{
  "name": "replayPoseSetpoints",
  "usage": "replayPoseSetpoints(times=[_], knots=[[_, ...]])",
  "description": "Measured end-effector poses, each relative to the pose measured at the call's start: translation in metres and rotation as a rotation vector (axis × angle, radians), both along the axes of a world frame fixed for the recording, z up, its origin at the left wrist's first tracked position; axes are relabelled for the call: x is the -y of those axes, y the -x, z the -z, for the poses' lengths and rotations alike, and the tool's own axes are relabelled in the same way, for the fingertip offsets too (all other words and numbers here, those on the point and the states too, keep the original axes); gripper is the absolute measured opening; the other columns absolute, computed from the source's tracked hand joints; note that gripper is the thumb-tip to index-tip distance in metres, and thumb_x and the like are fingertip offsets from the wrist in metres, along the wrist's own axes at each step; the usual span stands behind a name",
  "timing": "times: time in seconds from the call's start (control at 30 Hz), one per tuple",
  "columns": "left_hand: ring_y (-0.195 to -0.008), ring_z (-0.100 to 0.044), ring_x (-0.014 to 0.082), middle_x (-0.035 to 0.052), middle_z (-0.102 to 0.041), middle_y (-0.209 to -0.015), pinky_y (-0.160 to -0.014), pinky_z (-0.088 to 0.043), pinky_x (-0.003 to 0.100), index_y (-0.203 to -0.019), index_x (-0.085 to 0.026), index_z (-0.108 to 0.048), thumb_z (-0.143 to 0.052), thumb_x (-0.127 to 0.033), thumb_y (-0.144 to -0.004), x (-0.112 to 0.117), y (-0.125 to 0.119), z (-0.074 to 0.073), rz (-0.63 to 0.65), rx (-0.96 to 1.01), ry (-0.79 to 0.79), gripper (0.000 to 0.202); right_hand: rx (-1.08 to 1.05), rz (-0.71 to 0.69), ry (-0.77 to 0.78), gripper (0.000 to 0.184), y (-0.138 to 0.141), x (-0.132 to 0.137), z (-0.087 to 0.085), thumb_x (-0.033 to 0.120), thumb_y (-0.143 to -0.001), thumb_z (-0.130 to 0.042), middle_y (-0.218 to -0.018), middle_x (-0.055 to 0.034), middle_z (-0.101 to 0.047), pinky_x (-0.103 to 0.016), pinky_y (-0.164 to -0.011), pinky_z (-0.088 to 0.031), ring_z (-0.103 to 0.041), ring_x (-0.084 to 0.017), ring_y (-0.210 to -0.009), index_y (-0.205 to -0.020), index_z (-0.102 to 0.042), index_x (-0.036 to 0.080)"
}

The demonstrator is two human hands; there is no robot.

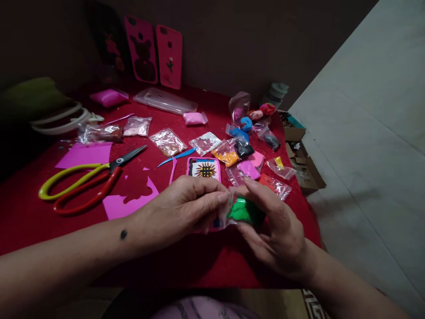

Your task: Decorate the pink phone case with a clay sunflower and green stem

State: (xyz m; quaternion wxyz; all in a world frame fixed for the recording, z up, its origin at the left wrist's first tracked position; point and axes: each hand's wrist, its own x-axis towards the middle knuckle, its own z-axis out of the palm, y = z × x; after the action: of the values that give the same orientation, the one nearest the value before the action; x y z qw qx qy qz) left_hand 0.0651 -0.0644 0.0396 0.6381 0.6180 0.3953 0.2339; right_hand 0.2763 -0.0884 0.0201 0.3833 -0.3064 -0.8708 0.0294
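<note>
Both my hands meet over the front of a red cloth-covered table (29, 212). My right hand (277, 232) cups a small clear bag of green clay (242, 210) from below and the side. My left hand (184, 204) pinches the bag's left edge between thumb and fingers. Just behind and under my hands lies a pink phone case (204, 170) decorated with a dark sun-like shape on a white patch.
Scissors (86, 181) with yellow and red handles lie at left on pink foam scraps (84, 154). Several small bags of coloured clay (229, 153) are scattered mid-table. Two pink phone cases (156, 53) lean on the back wall. A cardboard box (303, 166) sits off the right edge.
</note>
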Motion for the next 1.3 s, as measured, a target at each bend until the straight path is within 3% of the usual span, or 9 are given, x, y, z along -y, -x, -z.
replayPoseSetpoints(times=[0.17,0.4,0.53,0.6,0.73,0.87,1.0,1.2,1.3], knots=[[-0.066,-0.055,0.0123,0.0009,-0.062,-0.072,-0.060,-0.043,0.023,-0.082,-0.016,-0.062,-0.048,-0.036,-0.095,0.010,-0.004,0.001,-0.040,-0.085,-0.259,0.028,0.016,-0.039,-0.054,0.064,-0.002,0.002,-0.001,0.006,-0.088,-0.060,-0.113,-0.0208,-0.075,-0.041,-0.074,-0.062,-0.073,-0.028,-0.091,-0.148,-0.039,0.005],[-0.055,-0.047,0.0073,-0.0048,-0.051,-0.063,-0.052,-0.037,0.019,-0.074,-0.018,-0.054,-0.042,-0.023,-0.100,0.030,-0.003,0.004,0.020,-0.051,-0.474,0.029,0.004,-0.137,-0.039,0.070,-0.008,0.012,-0.010,0.007,-0.089,-0.059,-0.108,-0.0179,-0.078,-0.042,-0.077,-0.066,-0.076,-0.028,-0.102,-0.154,-0.033,0.012],[-0.051,-0.037,0.0059,-0.0062,-0.045,-0.062,-0.048,-0.029,0.021,-0.073,-0.019,-0.049,-0.048,-0.016,-0.096,0.031,0.001,0.007,-0.046,-0.159,-0.757,0.023,0.021,-0.049,-0.164,0.069,-0.004,0.016,-0.011,0.008,-0.086,-0.067,-0.096,-0.0171,-0.079,-0.041,-0.071,-0.067,-0.078,-0.028,-0.088,-0.149,-0.042,0.012],[-0.050,-0.036,0.0062,-0.0057,-0.045,-0.060,-0.048,-0.029,0.022,-0.072,-0.018,-0.051,-0.046,-0.019,-0.096,0.028,0.002,0.005,-0.030,-0.168,-0.682,0.026,0.002,-0.040,-0.136,0.065,-0.002,0.017,-0.009,0.006,-0.085,-0.068,-0.096,-0.0179,-0.079,-0.039,-0.070,-0.067,-0.078,-0.028,-0.087,-0.146,-0.045,0.010],[-0.055,-0.049,0.0090,-0.0015,-0.055,-0.061,-0.050,-0.037,0.020,-0.071,-0.016,-0.061,-0.047,-0.036,-0.099,0.017,0.004,-0.003,0.004,-0.029,-0.205,0.037,-0.048,-0.059,0.008,0.064,-0.002,0.014,-0.008,0.007,-0.087,-0.067,-0.107,-0.0188,-0.076,-0.040,-0.080,-0.065,-0.076,-0.028,-0.096,-0.146,-0.042,0.011],[-0.049,-0.043,0.0064,-0.0037,-0.051,-0.058,-0.046,-0.033,0.018,-0.071,-0.015,-0.061,-0.053,-0.040,-0.096,0.014,0.003,-0.003,0.047,0.172,0.097,0.036,-0.020,-0.127,0.012,0.051,-0.007,0.006,-0.013,0.007,-0.089,-0.064,-0.111,-0.0166,-0.074,-0.041,-0.084,-0.061,-0.073,-0.024,-0.100,-0.136,-0.046,0.013],[-0.050,-0.045,0.0056,-0.0025,-0.053,-0.062,-0.048,-0.035,0.015,-0.076,-0.014,-0.062,-0.052,-0.034,-0.097,0.020,-0.001,-0.002,0.107,0.238,0.199,0.030,0.050,-0.181,0.122,0.031,-0.016,0.006,-0.023,0.010,-0.088,-0.062,-0.106,-0.0130,-0.074,-0.041,-0.078,-0.059,-0.072,-0.023,-0.090,-0.118,-0.053,0.018],[-0.049,-0.045,0.0052,-0.0047,-0.050,-0.061,-0.046,-0.035,0.013,-0.078,-0.016,-0.058,-0.054,-0.028,-0.093,0.032,-0.008,-0.001,0.263,0.192,0.325,0.020,0.235,-0.246,0.290,0.004,-0.025,0.021,-0.043,0.022,-0.097,-0.058,-0.092,-0.0076,-0.072,-0.031,-0.067,-0.057,-0.067,-0.019,-0.078,-0.100,-0.059,0.020],[-0.049,-0.046,0.0060,-0.0048,-0.050,-0.059,-0.045,-0.035,0.013,-0.078,-0.016,-0.057,-0.053,-0.030,-0.093,0.035,-0.009,0.004,0.273,0.168,0.296,0.020,0.316,-0.217,0.295,0.008,-0.022,0.023,-0.045,0.020,-0.100,-0.052,-0.087,-0.0063,-0.070,-0.030,-0.070,-0.057,-0.066,-0.018,-0.077,-0.096,-0.059,0.020]])
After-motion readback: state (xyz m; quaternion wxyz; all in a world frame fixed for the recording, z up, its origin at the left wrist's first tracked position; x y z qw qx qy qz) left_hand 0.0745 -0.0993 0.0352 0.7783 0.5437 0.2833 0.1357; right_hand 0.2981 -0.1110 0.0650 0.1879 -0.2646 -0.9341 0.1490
